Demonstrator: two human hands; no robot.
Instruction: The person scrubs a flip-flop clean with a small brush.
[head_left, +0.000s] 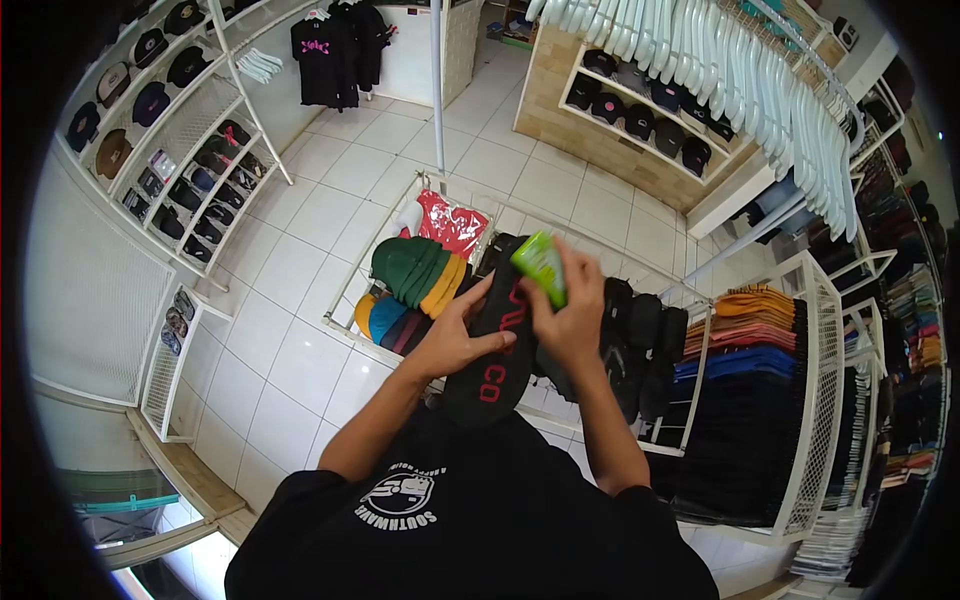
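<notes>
In the middle of the head view I hold a long black sandal-shaped item (467, 385) with red lettering, its rounded end towards my body. My left hand (455, 335) is closed around its left side, with the thumb on top. My right hand (572, 310) grips a small bright green packet (540, 262) with pale print, against the item's far right part. The right fingers are slightly blurred. Just beyond my left hand, green bucket hats (405, 262) and yellow ones (443, 287) lie stacked in a white wire rack (345, 333).
Dark rolled goods (640, 320) fill the rack's right side. Folded clothes (755, 330) are stacked further right. White hangers (700, 60) hang overhead at the upper right. Caps and sandals line a shelf (262, 145) on the left. A white pole (437, 90) rises behind the rack.
</notes>
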